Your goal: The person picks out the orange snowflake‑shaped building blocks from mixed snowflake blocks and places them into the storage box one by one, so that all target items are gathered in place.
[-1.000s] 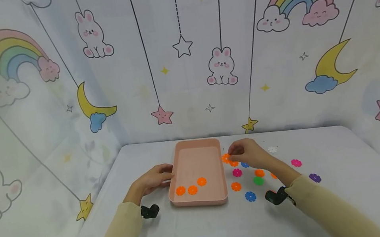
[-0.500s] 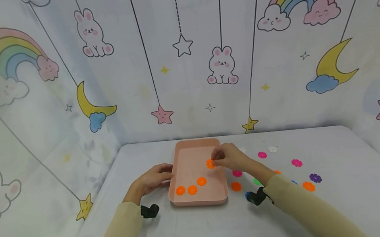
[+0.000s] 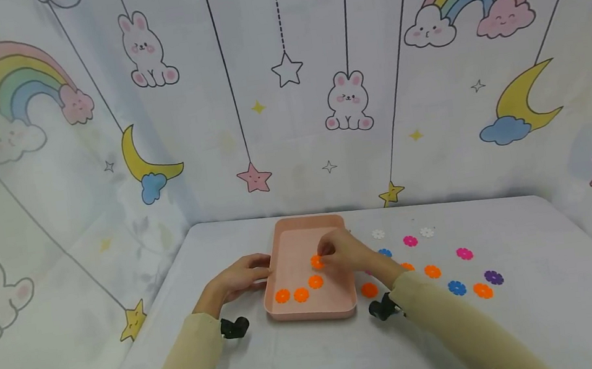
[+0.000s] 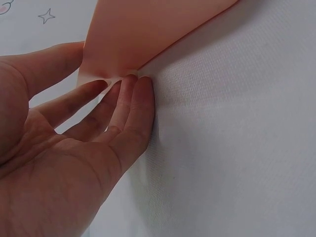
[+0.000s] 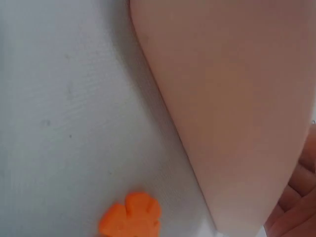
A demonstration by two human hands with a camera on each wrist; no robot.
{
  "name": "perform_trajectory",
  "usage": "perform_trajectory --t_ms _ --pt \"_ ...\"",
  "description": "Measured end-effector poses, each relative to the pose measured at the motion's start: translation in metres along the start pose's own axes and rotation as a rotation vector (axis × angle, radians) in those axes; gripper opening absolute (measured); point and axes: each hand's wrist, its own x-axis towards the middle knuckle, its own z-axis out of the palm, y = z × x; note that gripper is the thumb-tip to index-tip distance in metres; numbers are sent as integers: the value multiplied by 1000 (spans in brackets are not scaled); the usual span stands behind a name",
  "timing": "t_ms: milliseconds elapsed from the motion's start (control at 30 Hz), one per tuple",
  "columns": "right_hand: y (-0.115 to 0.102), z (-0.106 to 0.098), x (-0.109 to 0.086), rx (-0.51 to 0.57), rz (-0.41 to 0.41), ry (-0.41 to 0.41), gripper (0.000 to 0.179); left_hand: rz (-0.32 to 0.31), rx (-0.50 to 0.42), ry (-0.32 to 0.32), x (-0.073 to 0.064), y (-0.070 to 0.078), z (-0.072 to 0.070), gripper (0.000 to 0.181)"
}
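Pinching a flower (image 3: 315, 262) in our right hand (image 3: 345, 251), we should lay it flat on the tray (image 3: 294, 248) beneath, then release.

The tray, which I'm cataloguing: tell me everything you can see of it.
The tray is pink, rectangular and shallow, with rounded corners and raised walls, apparently plastic. It lies flat on the table, a short end nearest the camera. The left hand touches its left side. Three orange flowers lie in its near half; the right hand holds another over it.
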Motion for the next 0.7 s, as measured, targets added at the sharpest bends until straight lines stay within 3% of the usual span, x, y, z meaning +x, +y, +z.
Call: perform_trajectory --t_ms 433,700 --pt "0 5 2 -131 8 -33 7 4 15 -18 -2 4 -1 55" --pt "-4 6 1 -140 23 -50 6 6 15 -6 -3 2 0 55"
